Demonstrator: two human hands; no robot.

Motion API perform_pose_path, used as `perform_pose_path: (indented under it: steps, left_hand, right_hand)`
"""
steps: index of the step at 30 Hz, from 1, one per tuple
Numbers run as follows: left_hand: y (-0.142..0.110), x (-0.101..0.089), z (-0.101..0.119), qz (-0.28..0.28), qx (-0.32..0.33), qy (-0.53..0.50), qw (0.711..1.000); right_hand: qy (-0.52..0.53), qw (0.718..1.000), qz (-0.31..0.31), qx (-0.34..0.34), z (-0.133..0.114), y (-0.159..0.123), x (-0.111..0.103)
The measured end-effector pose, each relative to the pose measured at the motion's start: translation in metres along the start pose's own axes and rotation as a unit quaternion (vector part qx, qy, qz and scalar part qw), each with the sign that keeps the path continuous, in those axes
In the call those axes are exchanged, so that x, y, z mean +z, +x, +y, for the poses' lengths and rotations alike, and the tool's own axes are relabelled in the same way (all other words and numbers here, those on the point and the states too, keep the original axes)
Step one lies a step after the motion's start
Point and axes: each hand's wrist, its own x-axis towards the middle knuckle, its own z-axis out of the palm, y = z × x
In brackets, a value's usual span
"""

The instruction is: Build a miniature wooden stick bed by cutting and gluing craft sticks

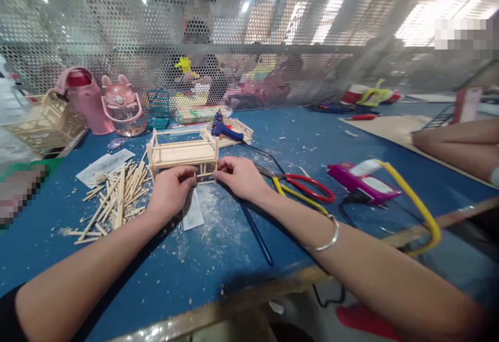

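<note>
A small bed-like frame (pixel 183 152) of thin wooden sticks stands on the blue table. At its front lower right, my left hand (pixel 171 188) and my right hand (pixel 239 175) come close together with fingertips pinched. A short wooden stick (pixel 205 175) spans the gap between them, each hand closed on one end. Whether this stick touches the frame's lower part I cannot tell. Left of my left hand lies a loose pile of wooden sticks (pixel 120 196). Below the hands is a white paper strip (pixel 193 212). Red-handled scissors (pixel 312 186) and yellow-handled pliers (pixel 300 199) lie beside my right forearm.
A blue glue gun (pixel 228 131) rests behind the frame. Pink bottle (pixel 91 103) and pink-lidded jug (pixel 122 110) stand at back left, near another stick model (pixel 47 123). A purple device (pixel 362 183) with a yellow cable lies right. Another person's arm (pixel 456 142) reaches in.
</note>
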Motion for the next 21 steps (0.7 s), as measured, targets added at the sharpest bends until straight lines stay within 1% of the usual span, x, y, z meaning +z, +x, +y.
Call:
perform_pose_path:
  steps: [5,9,21]
  left_hand:
    - [-0.0010,0.0002,0.0014,0.002,-0.010,-0.002,1.000]
    - [-0.0002,0.0012,-0.0006,0.002,-0.002,0.007,1.000]
    - [-0.0006,0.0013,0.0003,0.010,0.000,0.020,1.000]
  right_hand:
    - [0.016,1.000,0.005,0.000,0.0008,0.0004,0.0015]
    - [0.023,1.000,0.008,0.005,0.0010,0.0002,0.0021]
    - [0.013,1.000,0.012,0.005,-0.0023,0.0005,0.0003]
